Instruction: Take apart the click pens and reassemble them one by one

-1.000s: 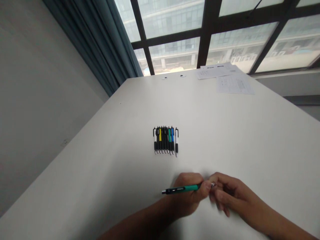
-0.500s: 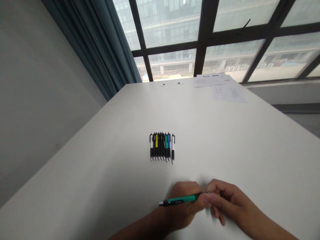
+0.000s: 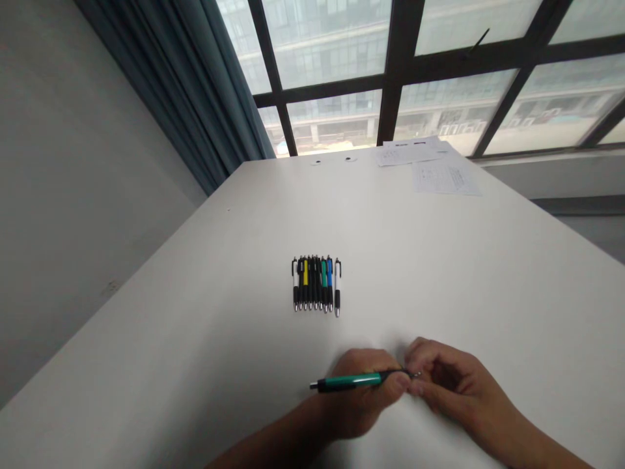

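My left hand [image 3: 364, 394] is closed around a green and black click pen [image 3: 349, 381] that lies level, its clicker end pointing left. My right hand [image 3: 446, 381] pinches the pen's metal tip end with thumb and fingers. Both hands hover just above the white table [image 3: 195, 326] near its front edge. A neat row of several pens [image 3: 316, 283] in white, black, yellow, green and blue lies side by side on the table beyond my hands, tips toward me.
Printed paper sheets [image 3: 437, 169] lie at the table's far right by the window. Two small round discs [image 3: 332, 160] sit at the far edge. A dark blue curtain [image 3: 195, 91] hangs at the left of the window.
The pen has been turned slightly so it lies more level, and my right hand's fingers have closed in on its tip. The view has shifted a little.
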Tool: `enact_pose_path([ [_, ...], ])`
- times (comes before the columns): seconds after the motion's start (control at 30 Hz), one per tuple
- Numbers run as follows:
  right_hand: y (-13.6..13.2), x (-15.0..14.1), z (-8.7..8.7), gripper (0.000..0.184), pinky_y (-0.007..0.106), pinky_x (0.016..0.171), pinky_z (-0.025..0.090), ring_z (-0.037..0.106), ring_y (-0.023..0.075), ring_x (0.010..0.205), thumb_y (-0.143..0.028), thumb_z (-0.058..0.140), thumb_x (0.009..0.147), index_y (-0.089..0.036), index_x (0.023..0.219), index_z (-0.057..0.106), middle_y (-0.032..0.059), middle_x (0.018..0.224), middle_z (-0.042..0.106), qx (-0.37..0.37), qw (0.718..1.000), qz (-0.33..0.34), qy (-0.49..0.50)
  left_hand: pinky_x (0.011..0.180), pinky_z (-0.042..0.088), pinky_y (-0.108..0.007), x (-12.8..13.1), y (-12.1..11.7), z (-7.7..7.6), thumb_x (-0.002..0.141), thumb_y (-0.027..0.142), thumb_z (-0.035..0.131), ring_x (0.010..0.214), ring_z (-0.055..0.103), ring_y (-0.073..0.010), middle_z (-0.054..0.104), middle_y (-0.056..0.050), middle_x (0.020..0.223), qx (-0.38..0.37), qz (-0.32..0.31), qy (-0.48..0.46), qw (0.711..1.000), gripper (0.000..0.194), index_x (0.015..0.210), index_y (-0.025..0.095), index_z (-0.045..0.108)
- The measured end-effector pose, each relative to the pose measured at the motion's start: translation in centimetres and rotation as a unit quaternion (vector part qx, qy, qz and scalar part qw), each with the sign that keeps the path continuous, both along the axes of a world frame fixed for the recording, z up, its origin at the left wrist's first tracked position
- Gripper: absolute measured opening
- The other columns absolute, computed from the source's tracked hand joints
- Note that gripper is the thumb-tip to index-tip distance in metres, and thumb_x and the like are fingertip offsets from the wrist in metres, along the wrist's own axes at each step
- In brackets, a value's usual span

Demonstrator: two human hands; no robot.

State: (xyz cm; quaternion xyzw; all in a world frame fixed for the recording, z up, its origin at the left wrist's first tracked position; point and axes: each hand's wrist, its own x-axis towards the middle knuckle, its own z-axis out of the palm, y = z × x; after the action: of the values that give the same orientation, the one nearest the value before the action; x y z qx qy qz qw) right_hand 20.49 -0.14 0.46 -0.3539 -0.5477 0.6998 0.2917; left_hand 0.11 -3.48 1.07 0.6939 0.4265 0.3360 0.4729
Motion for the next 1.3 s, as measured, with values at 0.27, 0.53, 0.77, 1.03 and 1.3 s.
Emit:
enact_pose_path([
  [0.27,0.3,0.3,1.2,0.021,0.028,0.068,0.050,0.063,0.0163,0.073,-0.034,0.060,0.098,-0.023,0.088,0.074,0.0048,0.081,0.067,0.166,0.984,0.023,-0.052,0.058,0.041,-0.021,-0.3,0.3,-0.4,0.101,0.041,0.046,0.057,0.050,-0.0080,0.062,-0.005,0.074,-0.058,-0.003,-0.123,0.991,0.046,0.080,0.009,0.072],
  [0.53,0.2,0.4,0.5,0.019,0.031,0.068,0.054,0.066,0.0181,0.072,-0.037,0.067,0.094,-0.025,0.108,0.072,0.0029,0.078,0.066,0.141,0.990,0.011,-0.015,0.056,0.040,-0.019,-0.3,0.4,-0.2,0.100,0.040,0.048,0.056,0.051,-0.0086,0.060,-0.003,0.065,-0.064,-0.002,-0.126,0.990,0.046,0.078,0.009,0.073],
  [0.77,0.6,0.3,1.7,0.014,0.027,0.066,0.053,0.067,0.0164,0.073,-0.024,0.061,0.097,-0.025,0.095,0.075,0.0049,0.083,0.070,0.259,0.964,0.007,-0.059,0.056,0.042,-0.020,-0.3,0.3,-0.2,0.101,0.041,0.047,0.056,0.051,-0.0090,0.065,-0.006,0.069,-0.072,-0.004,-0.124,0.990,0.048,0.084,0.008,0.077],
  [1.03,0.6,0.7,1.6,0.027,0.025,0.068,0.056,0.069,0.0159,0.078,-0.014,0.066,0.092,-0.032,0.110,0.076,0.0030,0.088,0.072,0.311,0.949,-0.003,-0.053,0.056,0.042,-0.019,-0.4,0.3,-0.1,0.100,0.043,0.046,0.056,0.051,-0.0084,0.063,-0.005,0.067,-0.075,-0.004,-0.113,0.991,0.050,0.080,0.009,0.075],
  [1.3,0.5,0.4,1.3,0.019,0.021,0.052,0.052,0.062,0.0124,0.060,-0.027,0.058,0.099,-0.025,0.107,0.076,0.0043,0.082,0.071,0.217,0.972,0.031,-0.080,0.058,0.044,-0.020,-0.5,0.5,-0.5,0.099,0.046,0.049,0.059,0.054,-0.0090,0.068,-0.007,0.076,-0.082,-0.025,-0.109,0.990,0.047,0.083,0.010,0.075],
])
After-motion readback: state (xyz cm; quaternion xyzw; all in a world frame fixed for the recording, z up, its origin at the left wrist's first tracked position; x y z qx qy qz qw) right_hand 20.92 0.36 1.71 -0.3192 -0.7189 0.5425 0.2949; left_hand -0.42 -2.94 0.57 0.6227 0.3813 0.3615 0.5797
